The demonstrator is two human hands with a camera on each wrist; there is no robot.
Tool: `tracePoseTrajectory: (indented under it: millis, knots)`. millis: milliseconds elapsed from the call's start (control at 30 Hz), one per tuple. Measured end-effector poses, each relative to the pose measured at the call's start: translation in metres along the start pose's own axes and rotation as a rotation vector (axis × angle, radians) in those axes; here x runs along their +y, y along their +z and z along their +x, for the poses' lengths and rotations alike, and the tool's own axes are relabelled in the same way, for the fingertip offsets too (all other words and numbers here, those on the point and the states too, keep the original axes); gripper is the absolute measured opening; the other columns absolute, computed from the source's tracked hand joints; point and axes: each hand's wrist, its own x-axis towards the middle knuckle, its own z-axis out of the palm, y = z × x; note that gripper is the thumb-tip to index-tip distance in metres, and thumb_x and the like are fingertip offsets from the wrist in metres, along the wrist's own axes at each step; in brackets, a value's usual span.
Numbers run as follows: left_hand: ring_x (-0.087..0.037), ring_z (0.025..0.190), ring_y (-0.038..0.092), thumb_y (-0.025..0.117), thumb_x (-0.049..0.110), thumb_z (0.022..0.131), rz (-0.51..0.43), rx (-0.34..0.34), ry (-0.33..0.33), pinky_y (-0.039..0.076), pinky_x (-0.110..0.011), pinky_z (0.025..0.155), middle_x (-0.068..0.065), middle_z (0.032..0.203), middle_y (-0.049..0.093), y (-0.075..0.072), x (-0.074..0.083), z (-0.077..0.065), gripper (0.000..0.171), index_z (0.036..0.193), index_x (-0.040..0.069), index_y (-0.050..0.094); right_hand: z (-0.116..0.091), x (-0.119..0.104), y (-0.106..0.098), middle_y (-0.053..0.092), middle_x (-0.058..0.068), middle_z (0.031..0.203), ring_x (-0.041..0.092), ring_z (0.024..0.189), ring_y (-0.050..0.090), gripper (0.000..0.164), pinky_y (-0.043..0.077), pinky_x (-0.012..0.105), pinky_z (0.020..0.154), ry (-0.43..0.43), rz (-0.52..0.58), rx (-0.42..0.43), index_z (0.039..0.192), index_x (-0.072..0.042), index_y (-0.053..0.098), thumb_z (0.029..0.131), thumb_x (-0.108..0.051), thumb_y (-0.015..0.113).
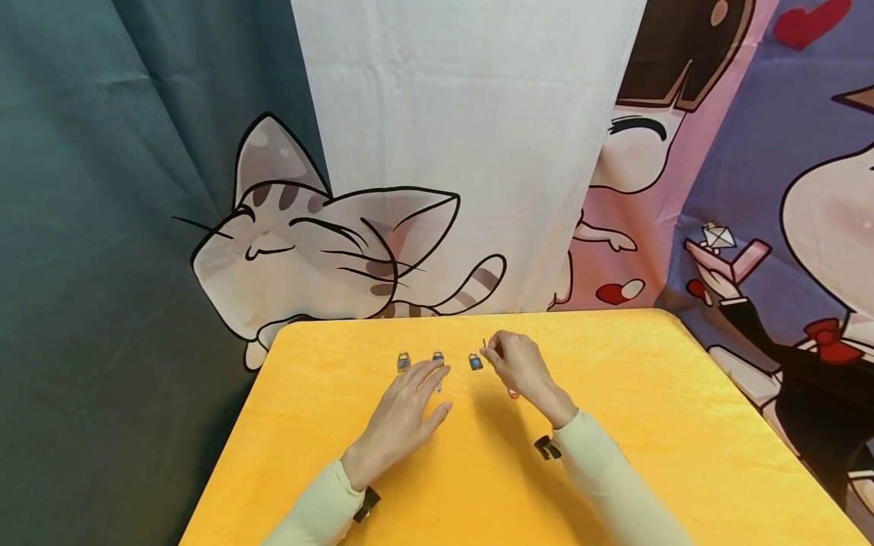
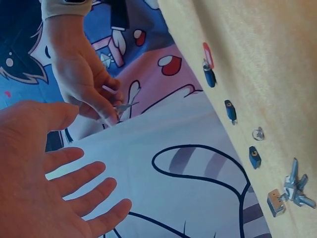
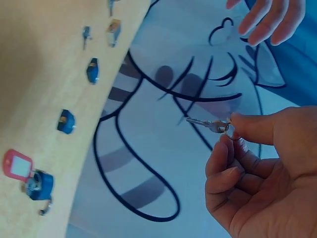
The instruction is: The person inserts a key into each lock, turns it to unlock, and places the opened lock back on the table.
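Note:
My right hand (image 1: 522,369) is raised over the table and pinches small silver keys (image 3: 213,125) on a ring between thumb and index finger. Fingers spread and holding nothing, my left hand (image 1: 404,411) hovers above the table near the padlocks. A brass-sided padlock (image 2: 276,202) stands at the left of the row, with silver keys (image 2: 296,188) beside it. Further right come a blue padlock (image 1: 438,356), another blue padlock (image 1: 475,362) and a third blue padlock (image 3: 40,185) with a red tag (image 3: 18,165). One small silver key (image 3: 86,35) lies in front of the row.
The yellow table (image 1: 614,364) carries the padlocks near its far edge. Behind it hangs a curtain (image 1: 444,114) printed with a cartoon cat and figures. Dark wrist-worn devices (image 1: 548,447) sit at both sleeves.

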Motion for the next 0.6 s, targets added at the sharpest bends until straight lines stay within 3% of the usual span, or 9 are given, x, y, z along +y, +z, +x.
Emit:
tracePoseTrajectory:
  millis: [333, 600]
  knots:
    - [-0.021, 0.13, 0.054, 0.066, 0.03, 0.095, -0.089, 0.098, 0.012, 0.047, -0.041, 0.107, -0.006, 0.139, 0.058, -0.01, 0.003, 0.011, 0.049, 0.138, 0.011, 0.054, -0.015, -0.017, -0.022, 0.056, -0.005, 0.066, 0.003, 0.045, 0.046, 0.017, 0.043, 0.024, 0.057, -0.128, -0.027, 0.058, 0.086, -0.013, 0.061, 0.094, -0.026, 0.067]
    - [-0.02, 0.122, 0.06, 0.064, 0.028, 0.096, -0.153, 0.168, -0.029, 0.045, -0.044, 0.109, -0.004, 0.131, 0.062, -0.02, 0.008, 0.016, 0.043, 0.135, 0.012, 0.056, -0.029, -0.03, -0.035, 0.06, -0.006, 0.076, 0.0, 0.054, 0.045, 0.015, 0.041, 0.019, 0.054, -0.304, -0.041, 0.147, 0.084, -0.015, 0.061, 0.089, -0.021, 0.073]
